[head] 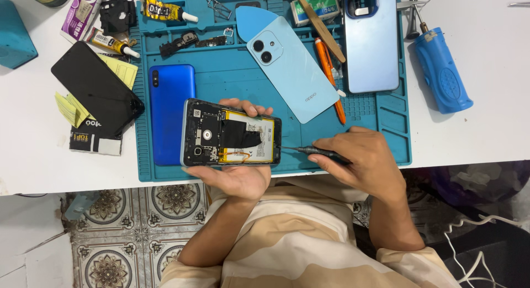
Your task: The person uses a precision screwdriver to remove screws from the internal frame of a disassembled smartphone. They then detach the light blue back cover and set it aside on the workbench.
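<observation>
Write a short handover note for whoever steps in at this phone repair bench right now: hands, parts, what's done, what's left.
Left hand: cradles the opened phone from below, above the teal repair mat.
Right hand: holds a thin screwdriver, tip at the phone's right end.
Parts: the phone's back is off, with battery and boards exposed and black tape across the battery. On the mat lie a dark blue phone, a light blue back cover, and a second pale blue cover. A black screen panel lies left of the mat.
Done: back cover removed.
Left: battery is still seated; inner work and closing up remain.

Bright, even overhead light; sharp focus, soft shadows, little glare.
</observation>
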The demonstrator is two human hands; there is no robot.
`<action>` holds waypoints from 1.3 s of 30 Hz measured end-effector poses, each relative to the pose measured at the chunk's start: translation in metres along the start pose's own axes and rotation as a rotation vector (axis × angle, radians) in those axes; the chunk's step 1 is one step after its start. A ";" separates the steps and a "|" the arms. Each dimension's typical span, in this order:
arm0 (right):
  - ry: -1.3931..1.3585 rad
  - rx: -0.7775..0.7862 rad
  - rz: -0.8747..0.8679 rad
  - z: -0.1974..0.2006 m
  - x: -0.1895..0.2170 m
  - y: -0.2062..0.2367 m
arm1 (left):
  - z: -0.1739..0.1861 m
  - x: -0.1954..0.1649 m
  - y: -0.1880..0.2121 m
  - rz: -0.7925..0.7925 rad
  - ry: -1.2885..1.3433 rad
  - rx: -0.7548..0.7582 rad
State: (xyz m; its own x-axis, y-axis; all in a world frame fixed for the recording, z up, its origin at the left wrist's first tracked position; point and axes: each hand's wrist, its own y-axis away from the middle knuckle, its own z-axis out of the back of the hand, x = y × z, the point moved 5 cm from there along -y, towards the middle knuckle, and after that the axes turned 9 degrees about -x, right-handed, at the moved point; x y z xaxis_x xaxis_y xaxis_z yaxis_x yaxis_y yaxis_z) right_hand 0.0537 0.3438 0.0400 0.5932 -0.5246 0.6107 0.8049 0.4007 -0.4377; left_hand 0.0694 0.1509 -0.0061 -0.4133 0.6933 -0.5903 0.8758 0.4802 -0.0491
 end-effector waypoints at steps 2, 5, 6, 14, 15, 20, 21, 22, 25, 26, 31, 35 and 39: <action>0.008 0.000 0.008 -0.001 0.000 0.000 | -0.001 0.000 0.000 -0.006 -0.009 0.006; 0.019 0.008 0.019 -0.002 0.000 -0.001 | -0.001 0.001 0.000 -0.014 -0.014 0.009; 0.024 0.013 0.022 -0.002 0.001 -0.001 | -0.001 0.001 0.000 -0.021 -0.020 0.008; 0.058 0.029 0.010 -0.002 0.003 -0.007 | -0.007 0.001 0.003 -0.065 -0.085 0.090; 0.067 0.041 -0.002 -0.003 0.002 -0.008 | -0.008 0.000 0.004 -0.067 -0.099 0.098; 0.049 0.042 -0.012 -0.005 0.000 -0.013 | -0.007 -0.001 0.003 -0.076 -0.093 0.114; 0.044 0.048 -0.009 -0.005 -0.001 -0.014 | -0.008 -0.001 0.003 -0.072 -0.102 0.133; 0.049 0.060 0.038 -0.005 0.001 -0.014 | -0.008 -0.001 0.004 -0.073 -0.099 0.134; 0.078 0.068 0.115 -0.005 0.006 -0.008 | -0.007 -0.001 0.004 -0.080 -0.081 0.113; 0.101 0.049 0.110 -0.004 0.006 -0.006 | -0.008 0.000 0.004 -0.085 -0.078 0.107; 0.108 0.042 -0.012 -0.002 -0.001 -0.001 | -0.010 -0.001 0.005 -0.108 -0.107 0.123; 0.064 0.117 -0.058 0.000 -0.006 -0.005 | -0.009 -0.001 0.007 -0.126 -0.123 0.127; 0.091 0.145 -0.114 0.001 -0.006 -0.008 | -0.007 0.001 0.006 -0.124 -0.139 0.135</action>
State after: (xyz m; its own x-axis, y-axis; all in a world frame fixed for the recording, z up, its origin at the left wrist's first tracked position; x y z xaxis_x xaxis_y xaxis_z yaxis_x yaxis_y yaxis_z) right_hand 0.0440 0.3451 0.0404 0.5026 -0.6358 0.5858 0.8602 0.4356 -0.2653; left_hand 0.0726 0.1586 -0.0009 -0.4899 0.5485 -0.6776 0.8496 0.4745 -0.2303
